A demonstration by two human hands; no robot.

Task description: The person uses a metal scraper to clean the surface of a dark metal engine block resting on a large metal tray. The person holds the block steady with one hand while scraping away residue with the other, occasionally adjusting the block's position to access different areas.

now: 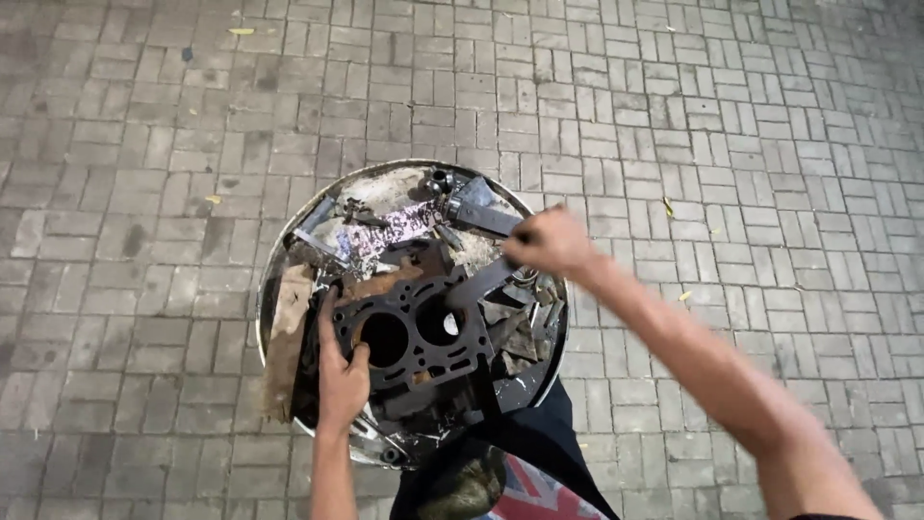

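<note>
Head view: a round metal drum (272, 289) stands on a brick pavement (144, 144), seen from straight above, its top heaped with scrap. On the near middle of the heap lies a dark flat gasket (414, 332) with two large round holes side by side and smaller holes around them.

The left hand (342, 376) comes up from the near edge and grips the gasket's left side: the fingers lie along the left edge and the thumb hooks into the left hole, so the hand is closed on the plate.

The right hand (551, 241) reaches in from the right, over the far right part of the drum, just beyond the gasket. It is curled into a fist around a dark bar (481, 282) that slants down and left toward the gasket's far right corner; whether the bar touches the gasket cannot be told.

Far on the heap lie a pale crumpled sheet (390, 226) and a grey angular metal piece (481, 214). A brown strip of cardboard (287, 337) hangs at the drum's left rim. Dark cloth (539, 443) shows at the near edge, below the drum.
</note>
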